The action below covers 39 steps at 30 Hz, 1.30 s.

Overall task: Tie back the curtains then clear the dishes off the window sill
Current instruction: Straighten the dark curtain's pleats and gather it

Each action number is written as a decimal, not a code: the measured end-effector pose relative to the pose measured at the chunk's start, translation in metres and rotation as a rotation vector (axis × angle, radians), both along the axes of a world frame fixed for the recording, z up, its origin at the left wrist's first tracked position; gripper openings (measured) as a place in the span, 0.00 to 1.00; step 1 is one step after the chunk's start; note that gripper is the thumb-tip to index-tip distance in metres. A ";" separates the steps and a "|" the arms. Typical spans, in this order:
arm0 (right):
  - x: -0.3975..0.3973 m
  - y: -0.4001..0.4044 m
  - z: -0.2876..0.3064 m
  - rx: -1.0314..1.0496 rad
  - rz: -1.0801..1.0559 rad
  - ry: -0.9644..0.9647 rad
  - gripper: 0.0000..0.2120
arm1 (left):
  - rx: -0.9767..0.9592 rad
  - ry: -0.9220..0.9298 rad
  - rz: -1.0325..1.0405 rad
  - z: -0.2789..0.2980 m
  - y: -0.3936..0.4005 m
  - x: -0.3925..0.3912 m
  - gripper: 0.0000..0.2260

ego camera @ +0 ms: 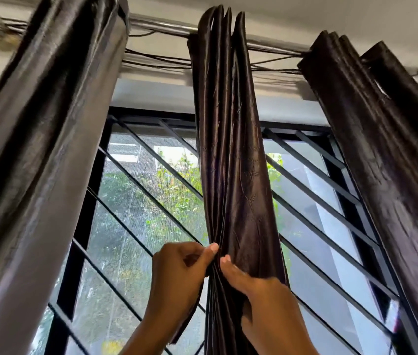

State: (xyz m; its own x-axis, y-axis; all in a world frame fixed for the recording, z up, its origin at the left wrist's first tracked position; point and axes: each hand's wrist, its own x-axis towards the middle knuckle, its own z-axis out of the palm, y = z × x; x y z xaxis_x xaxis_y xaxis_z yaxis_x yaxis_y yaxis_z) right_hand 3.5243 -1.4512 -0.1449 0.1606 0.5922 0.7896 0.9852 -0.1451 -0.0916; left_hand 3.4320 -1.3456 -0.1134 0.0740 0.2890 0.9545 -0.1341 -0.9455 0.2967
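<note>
- Head view, looking steeply up: the left hand [179, 265] pinches the gathered pleats of the middle curtain [231, 175] between thumb and curled fingers, on the bundle's left edge.
- Just across the folds, the right hand [256, 290] has its fingers wrapped round the bundle from the right, thumb lying along the front; its fingertips are hidden behind the cloth.
- So both hands grip the same dark satin panel, squeezed to a narrow column. Above them it hangs from the curtain rod [161, 25].
- No tie-back, cord or knot shows anywhere near the hands. I judge the gathering well on and the tying not yet done.
- Well out beyond the left hand, the left curtain [38, 149] hangs bunched against the wall. Well out beyond the right hand, the right curtain [387, 139] hangs bunched too. Whether either is tied cannot be told, as their lower parts run out of frame.
- Behind the hands, the window grille [136, 190] stands uncovered on both sides.
- The window sill and its dishes lie below the frame, unseen; by my reckoning that half is left to do.
</note>
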 end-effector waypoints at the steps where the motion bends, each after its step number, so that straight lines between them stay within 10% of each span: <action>1: 0.003 0.000 0.000 -0.023 0.023 0.014 0.37 | 0.001 0.000 0.009 0.001 0.000 0.002 0.09; 5: 0.024 0.000 0.011 -0.047 0.236 0.063 0.28 | -0.066 -0.009 0.085 0.005 0.013 0.012 0.10; 8: 0.047 0.003 0.048 0.340 0.434 0.238 0.11 | -0.110 -0.009 0.099 0.006 0.022 0.019 0.09; 11: 0.063 0.016 0.104 0.673 0.125 0.176 0.33 | -0.111 -0.011 0.130 0.005 0.024 0.026 0.10; 14: 0.070 0.029 0.150 0.569 0.160 0.326 0.51 | -0.082 0.002 0.161 0.004 0.023 0.032 0.13; 19: 0.052 0.037 0.145 0.478 -0.016 0.150 0.18 | -0.017 0.005 0.164 0.004 0.025 0.034 0.13; 25: 0.037 0.024 0.068 0.256 -0.105 -0.033 0.24 | -0.003 -0.022 0.138 0.000 0.020 0.022 0.10; 39: 0.038 0.017 -0.012 0.291 0.496 0.091 0.40 | -0.092 0.040 -0.003 0.006 -0.002 0.016 0.19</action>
